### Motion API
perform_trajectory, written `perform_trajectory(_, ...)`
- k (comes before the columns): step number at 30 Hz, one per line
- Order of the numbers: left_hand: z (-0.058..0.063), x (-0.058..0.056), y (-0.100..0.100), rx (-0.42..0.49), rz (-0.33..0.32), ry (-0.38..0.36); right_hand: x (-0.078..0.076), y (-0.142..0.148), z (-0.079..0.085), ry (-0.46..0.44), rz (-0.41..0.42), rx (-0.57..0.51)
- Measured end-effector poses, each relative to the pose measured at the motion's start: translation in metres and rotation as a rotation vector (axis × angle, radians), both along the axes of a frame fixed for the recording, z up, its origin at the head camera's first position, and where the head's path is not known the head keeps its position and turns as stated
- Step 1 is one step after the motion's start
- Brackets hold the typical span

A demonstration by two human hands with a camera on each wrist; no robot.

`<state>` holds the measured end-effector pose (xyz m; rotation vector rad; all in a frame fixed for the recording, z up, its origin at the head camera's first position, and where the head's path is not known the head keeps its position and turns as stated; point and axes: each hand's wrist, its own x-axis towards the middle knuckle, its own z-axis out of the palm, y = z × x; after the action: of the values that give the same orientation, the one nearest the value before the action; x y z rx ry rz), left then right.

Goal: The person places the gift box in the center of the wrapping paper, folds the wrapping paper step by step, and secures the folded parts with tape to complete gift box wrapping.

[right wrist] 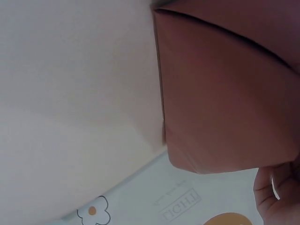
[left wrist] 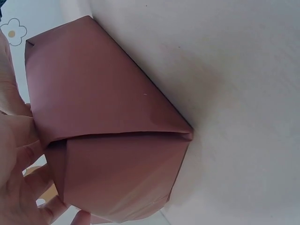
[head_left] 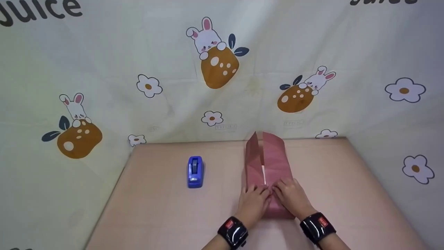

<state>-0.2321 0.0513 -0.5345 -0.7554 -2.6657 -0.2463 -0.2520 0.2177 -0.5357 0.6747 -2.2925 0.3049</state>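
Note:
A package in dusty-red wrapping paper [head_left: 276, 156] lies lengthwise on the table, its two long edges drawn together along the top. Between those edges a thin white strip [head_left: 263, 174] shows. My left hand [head_left: 252, 203] and right hand [head_left: 295, 198] meet over the near half, fingers bent and pinching the paper at the seam. In the left wrist view the folded near end of the paper [left wrist: 93, 84] faces the camera, with my left fingers [left wrist: 35, 185] along its upper edge. The right wrist view shows a smooth side of the paper [right wrist: 225, 98] and my right fingers [right wrist: 266, 192] at its corner.
To the left of the package a blue tape dispenser [head_left: 195, 172] stands on the pale table [head_left: 156, 208]. Behind the table hangs a curtain [head_left: 166, 45] printed with rabbits and flowers. Black bands [head_left: 233, 232] are strapped round both wrists.

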Motion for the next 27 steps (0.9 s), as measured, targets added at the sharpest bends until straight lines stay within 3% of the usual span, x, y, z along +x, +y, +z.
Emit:
perform_trajectory(7, 0.001, 0.000, 0.001, -0.006, 0.003, -0.007, 0.003, 0.001, -0.002, 0.012, 0.002, 0.018)
perform_trajectory(13, -0.001, 0.001, 0.001, 0.017, -0.002, 0.040, 0.005, 0.002, -0.002, -0.020, 0.006, 0.030)
perform_trajectory(20, -0.001, 0.002, 0.001, -0.025, 0.015, 0.017, 0.014, 0.003, 0.006, -0.129, -0.040, 0.132)
perform_trajectory(27, 0.000, 0.005, 0.001, -0.026, -0.023, 0.021, 0.031, 0.008, 0.013, -0.275, -0.078, 0.277)
